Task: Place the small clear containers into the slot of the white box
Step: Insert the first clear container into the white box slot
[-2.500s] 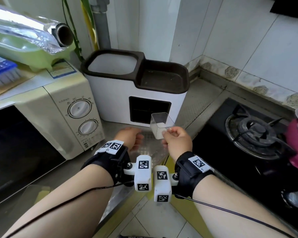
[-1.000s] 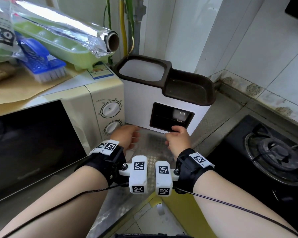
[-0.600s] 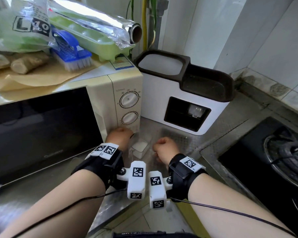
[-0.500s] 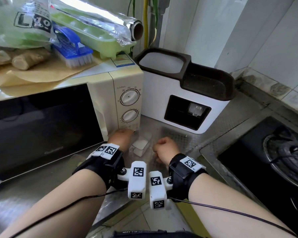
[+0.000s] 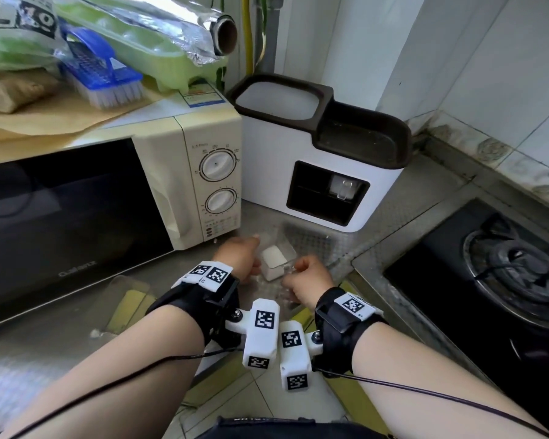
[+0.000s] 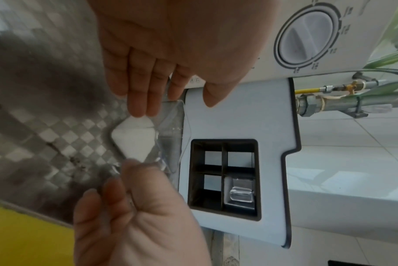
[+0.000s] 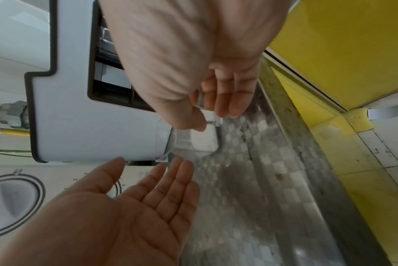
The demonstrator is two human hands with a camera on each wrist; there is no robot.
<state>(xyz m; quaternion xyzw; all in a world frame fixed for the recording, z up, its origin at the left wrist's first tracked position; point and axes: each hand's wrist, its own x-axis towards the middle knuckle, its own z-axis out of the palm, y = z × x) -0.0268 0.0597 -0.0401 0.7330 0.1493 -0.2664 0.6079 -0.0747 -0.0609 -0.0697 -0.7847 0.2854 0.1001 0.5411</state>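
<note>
A small clear container with white contents sits low on the steel counter between my hands. My right hand pinches the tab on its near edge, shown in the right wrist view. My left hand lies open beside it, its straight fingertips at the container. Behind stands the white box with a dark rim. Its front slot is split into compartments. Another clear container sits in the upper right compartment, also visible in the left wrist view.
A microwave stands close on the left, with a blue brush, a foil roll and a green tray on top. A black gas stove fills the right. The counter's front edge runs just under my wrists.
My right hand pushed one container into the slot, drew back to the counter and now pinches a second container beside the left hand. The left hand stayed low by the microwave.
</note>
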